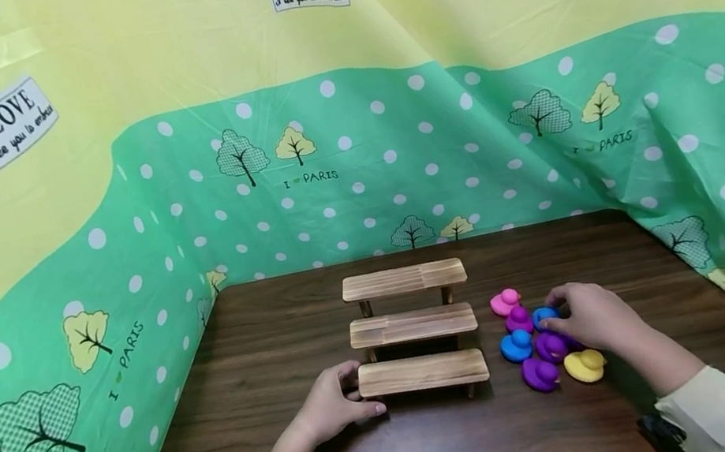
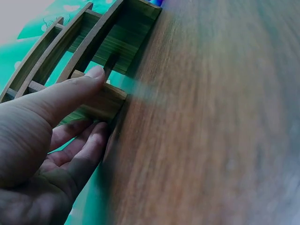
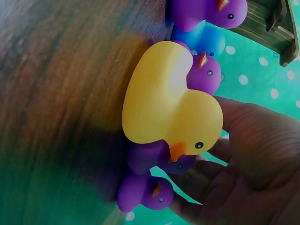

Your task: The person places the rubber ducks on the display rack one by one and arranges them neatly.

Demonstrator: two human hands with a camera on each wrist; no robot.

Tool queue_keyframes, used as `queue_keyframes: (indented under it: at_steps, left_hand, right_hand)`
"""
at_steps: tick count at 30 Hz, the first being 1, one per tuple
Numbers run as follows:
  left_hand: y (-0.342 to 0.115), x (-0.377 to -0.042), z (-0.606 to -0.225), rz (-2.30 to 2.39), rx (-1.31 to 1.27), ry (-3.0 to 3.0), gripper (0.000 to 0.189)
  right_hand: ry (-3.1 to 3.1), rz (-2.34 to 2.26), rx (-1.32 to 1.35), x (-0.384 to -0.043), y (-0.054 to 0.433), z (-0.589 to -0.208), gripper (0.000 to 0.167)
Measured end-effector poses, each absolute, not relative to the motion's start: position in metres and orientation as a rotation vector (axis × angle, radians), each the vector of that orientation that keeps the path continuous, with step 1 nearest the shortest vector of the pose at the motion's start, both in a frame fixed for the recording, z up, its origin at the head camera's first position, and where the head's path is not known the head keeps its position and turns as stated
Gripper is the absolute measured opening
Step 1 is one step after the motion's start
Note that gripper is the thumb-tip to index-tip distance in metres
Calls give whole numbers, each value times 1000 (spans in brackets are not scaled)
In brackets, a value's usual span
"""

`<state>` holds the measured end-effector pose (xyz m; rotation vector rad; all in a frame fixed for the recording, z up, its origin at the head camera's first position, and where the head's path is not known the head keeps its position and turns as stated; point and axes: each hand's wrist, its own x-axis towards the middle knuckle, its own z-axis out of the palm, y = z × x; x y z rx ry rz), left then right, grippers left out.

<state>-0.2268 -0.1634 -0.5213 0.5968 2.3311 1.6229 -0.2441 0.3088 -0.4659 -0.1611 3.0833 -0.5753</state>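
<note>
A three-tier wooden stand (image 1: 421,373) stands on the table. My left hand (image 1: 335,406) grips the left end of its lowest step, with the thumb in front and the fingers behind in the left wrist view. To the right of the stand lies a cluster of rubber ducks. Thumb and index finger of my right hand (image 1: 593,315) pinch a blue duck (image 1: 545,317) at the cluster's far side. Below that hand sit a purple duck (image 1: 551,347) and a yellow duck (image 1: 584,365). In the right wrist view the yellow duck (image 3: 159,93) hides my right thumb tip.
A pink duck (image 1: 506,303), a second blue duck (image 1: 516,346) and another purple duck (image 1: 540,374) lie between the stand and my right hand. Green and yellow printed cloth (image 1: 353,171) hangs around the back and sides of the dark wooden table (image 1: 265,330).
</note>
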Motion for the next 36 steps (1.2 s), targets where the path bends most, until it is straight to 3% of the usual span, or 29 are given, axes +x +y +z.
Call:
queue_keyframes:
  at_steps: [22,36]
  left_hand:
    - [-164,-229,-524,1585,598,2373,49]
    - [-164,-229,-524,1640,577,2319,49]
  right_hand:
    - [3114,-652,-173,-245,305,-469,42]
    - [3213,-834,-248,-243,294,-443,41]
